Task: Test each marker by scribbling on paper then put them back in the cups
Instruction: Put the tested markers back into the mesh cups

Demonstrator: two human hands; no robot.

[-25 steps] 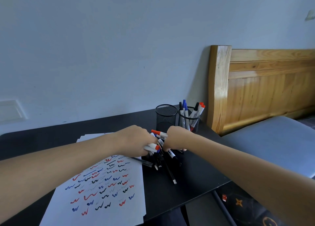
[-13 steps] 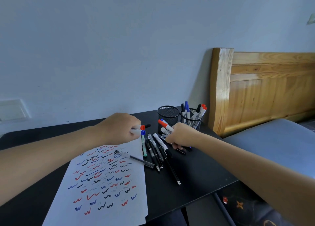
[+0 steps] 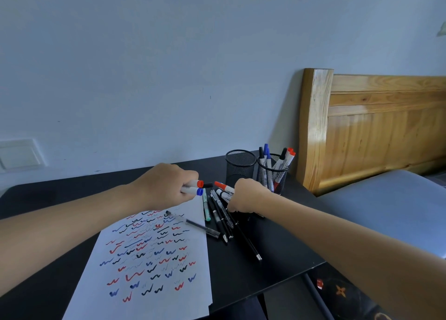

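My left hand (image 3: 164,187) is closed around a bunch of white markers (image 3: 194,187); red, blue and black caps stick out to the right, above the top edge of the scribbled paper (image 3: 149,259). My right hand (image 3: 246,196) grips other markers (image 3: 224,189), one red-capped, just in front of the cups. Several black pens (image 3: 222,220) lie loose on the black table between paper and hand. The left mesh cup (image 3: 240,165) looks empty. The right mesh cup (image 3: 272,175) holds several markers with blue, black and red caps.
The black table (image 3: 277,247) ends close to my right forearm. A wooden headboard (image 3: 362,126) and grey mattress (image 3: 386,204) stand to the right. A pale wall rises behind the table. One clear pen (image 3: 193,224) lies across the paper's right edge.
Both hands have lifted apart from the pen pile, each carrying markers. My left hand moved left and up; the loose pens on the table are now uncovered.
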